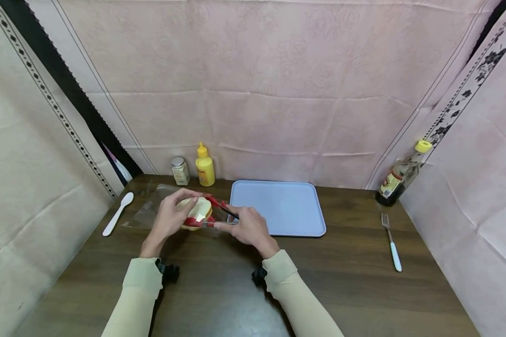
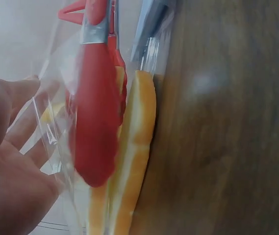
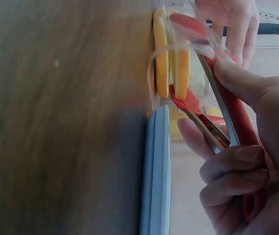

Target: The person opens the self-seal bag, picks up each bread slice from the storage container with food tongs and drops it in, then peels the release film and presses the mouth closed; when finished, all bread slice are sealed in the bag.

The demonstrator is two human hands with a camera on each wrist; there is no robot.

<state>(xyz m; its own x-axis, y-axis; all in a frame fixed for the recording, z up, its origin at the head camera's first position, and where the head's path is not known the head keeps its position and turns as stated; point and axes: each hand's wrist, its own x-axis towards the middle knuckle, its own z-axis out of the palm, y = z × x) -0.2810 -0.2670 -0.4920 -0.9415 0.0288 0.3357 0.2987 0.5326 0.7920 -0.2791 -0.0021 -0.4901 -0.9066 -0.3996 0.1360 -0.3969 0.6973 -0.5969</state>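
My left hand point(image 1: 173, 213) cups a clear plastic bag point(image 1: 152, 208) lying on the dark wooden table, fingers curled over the bread slices point(image 1: 198, 210) inside it. My right hand point(image 1: 246, 228) grips red tongs point(image 1: 219, 206) with metal arms. The tongs reach into the bag's mouth. In the right wrist view the tongs point(image 3: 227, 107) have one red tip on each side of a pale yellow slice point(image 3: 181, 68). The left wrist view shows a red tong tip point(image 2: 95, 132) lying against the slices point(image 2: 137, 147), with my left palm point(image 2: 12, 147) behind the plastic.
A light blue tray point(image 1: 278, 206) lies just right of the bag. A white spoon point(image 1: 117, 214) is at the left, a fork point(image 1: 391, 241) at the right. A small jar point(image 1: 180, 171) and yellow squeeze bottle point(image 1: 204, 166) stand at the back, a dark sauce bottle point(image 1: 400, 175) at back right.
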